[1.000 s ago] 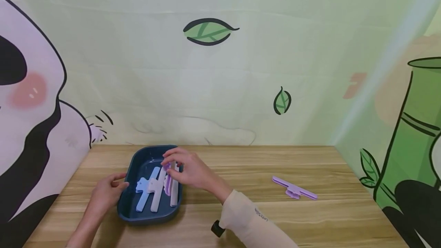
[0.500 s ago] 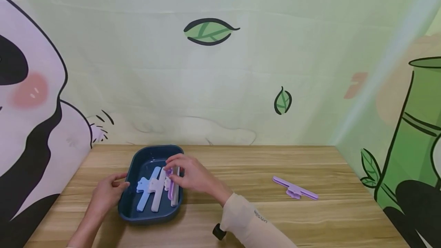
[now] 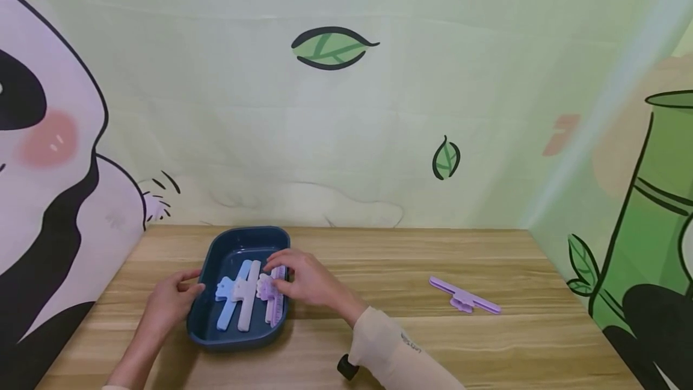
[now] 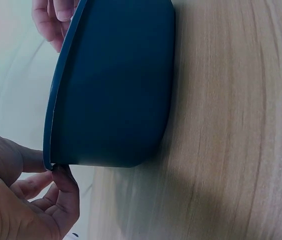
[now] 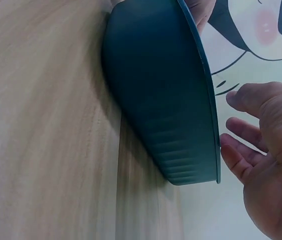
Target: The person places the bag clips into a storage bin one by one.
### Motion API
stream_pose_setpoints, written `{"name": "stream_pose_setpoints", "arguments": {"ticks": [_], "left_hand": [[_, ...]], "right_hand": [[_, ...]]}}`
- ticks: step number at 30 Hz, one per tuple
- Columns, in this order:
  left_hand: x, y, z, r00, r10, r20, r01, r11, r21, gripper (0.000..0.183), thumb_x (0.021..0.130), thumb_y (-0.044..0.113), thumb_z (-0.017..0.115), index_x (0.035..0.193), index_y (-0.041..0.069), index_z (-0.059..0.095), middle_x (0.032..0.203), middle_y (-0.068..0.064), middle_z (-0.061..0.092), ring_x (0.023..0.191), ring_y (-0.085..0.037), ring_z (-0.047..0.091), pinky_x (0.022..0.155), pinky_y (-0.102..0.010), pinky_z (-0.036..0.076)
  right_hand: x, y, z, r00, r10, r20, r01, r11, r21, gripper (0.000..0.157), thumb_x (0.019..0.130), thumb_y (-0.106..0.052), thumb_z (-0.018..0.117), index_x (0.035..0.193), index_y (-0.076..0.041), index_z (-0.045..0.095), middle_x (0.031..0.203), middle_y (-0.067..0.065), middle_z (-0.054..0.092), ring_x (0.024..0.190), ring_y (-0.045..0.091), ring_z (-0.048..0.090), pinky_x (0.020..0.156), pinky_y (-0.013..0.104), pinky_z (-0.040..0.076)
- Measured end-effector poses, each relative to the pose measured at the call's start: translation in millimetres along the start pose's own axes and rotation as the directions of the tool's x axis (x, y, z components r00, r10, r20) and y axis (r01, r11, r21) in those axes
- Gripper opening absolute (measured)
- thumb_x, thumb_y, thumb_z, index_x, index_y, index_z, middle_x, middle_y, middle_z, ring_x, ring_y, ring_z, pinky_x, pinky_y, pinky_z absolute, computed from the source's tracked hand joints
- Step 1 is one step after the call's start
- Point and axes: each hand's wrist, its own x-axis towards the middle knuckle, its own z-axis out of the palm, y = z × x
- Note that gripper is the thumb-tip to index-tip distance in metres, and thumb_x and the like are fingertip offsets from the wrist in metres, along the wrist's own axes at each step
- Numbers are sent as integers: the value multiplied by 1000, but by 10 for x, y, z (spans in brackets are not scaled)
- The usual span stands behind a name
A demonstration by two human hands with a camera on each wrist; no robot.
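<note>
A dark blue tray [image 3: 201,340] holds several bag clips. My left hand [image 3: 172,301] pinches its left rim between thumb and fingers, and the left wrist view shows the same grip on the rim. Inside, a light blue clip [image 3: 224,315] lies partly under a white clip [image 3: 247,306]. To their right a purple clip [image 3: 277,306] overlaps another white clip [image 3: 268,312], of which little shows. Over the tray's right rim reaches my right hand [image 3: 305,278], its fingertips at the purple clip. In the right wrist view its thumb and fingers are apart, with nothing visible between them.
Another purple clip [image 3: 464,295] lies on the wooden table [image 3: 390,342] to the right. A small black object [image 3: 347,368] shows by the right sleeve [image 3: 395,345]. Behind the table stands a printed backdrop [image 3: 346,137] with a panda, leaves and bamboo.
The purple clip, earlier on edge between the right fingers, has been let go and now lies tipped over at the tray's right side. The right hand has shifted slightly right; the left keeps its hold.
</note>
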Motion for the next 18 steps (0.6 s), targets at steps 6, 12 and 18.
{"name": "stream_pose_setpoints", "arguments": {"ticks": [6, 12, 18], "left_hand": [[7, 15, 12, 1000, -3, 1, 3, 1000, -1, 43, 106, 13, 57, 141, -11, 51, 120, -38, 62, 95, -39, 67, 73, -41, 55], [-3, 9, 21, 1000, -4, 1, 4, 1000, 5, 44, 105, 15, 59, 141, -11, 51, 122, -40, 60, 101, -45, 64, 77, -46, 55], [-7, 2, 17, 1000, 18, -18, -18, 1000, 1, 43, 105, 13, 59, 139, -12, 53, 121, -39, 62, 100, -44, 66, 76, -46, 55]], "right_hand": [[-26, 7, -14, 1000, 6, -14, -6, 1000, 7, 27, 101, -17, 69, 126, -9, 72, 138, 4, 64, 129, 17, 56, 105, 27, 46], [-71, 23, -36, 999, 20, -38, -20, 1000, 19, 27, 101, -16, 69, 127, -10, 72, 137, 3, 64, 129, 16, 57, 101, 28, 50], [-147, 71, -83, 995, 22, -93, -18, 999, 44, 28, 101, -14, 68, 127, -6, 71, 138, 7, 65, 128, 19, 58, 95, 33, 55]]}}
